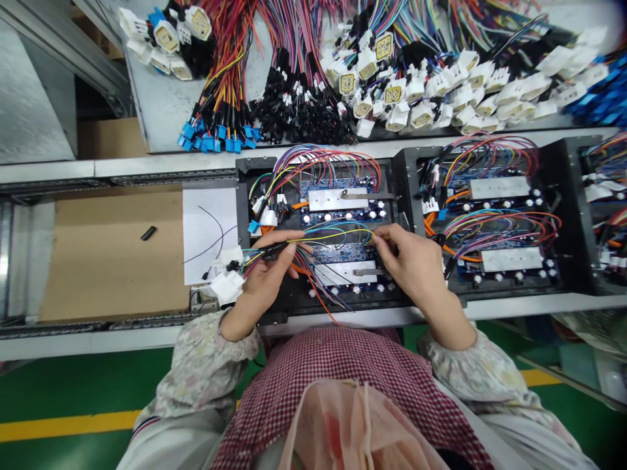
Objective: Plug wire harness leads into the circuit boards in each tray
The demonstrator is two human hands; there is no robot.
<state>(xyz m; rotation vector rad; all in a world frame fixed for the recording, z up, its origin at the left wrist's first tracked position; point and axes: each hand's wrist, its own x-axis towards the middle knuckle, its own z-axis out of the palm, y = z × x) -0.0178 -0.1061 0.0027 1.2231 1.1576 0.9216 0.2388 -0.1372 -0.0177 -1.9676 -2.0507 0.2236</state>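
Note:
My left hand [267, 277] is closed around a wire harness [270, 252] with a white connector [227, 286] hanging out at its left side. Loose wires of several colours fan from this harness to the right. Between the thumb and fingers of my right hand [411, 261] is the end of a yellow wire [337, 236], drawn out level from the bundle. Both hands are over a black tray [281, 307]. Under the wires lies a blue circuit board [336, 253] with a silver heat sink [343, 273]. Behind it, a second board [337, 200] has its wires looped over it.
Another black tray [551, 287] with two wired boards stands to the right. Cardboard [117, 254], a small black tube [148, 233] and a paper sheet [208, 209] lie left. Bundled harnesses with white connectors [421, 116] fill the shelf [161, 124] behind.

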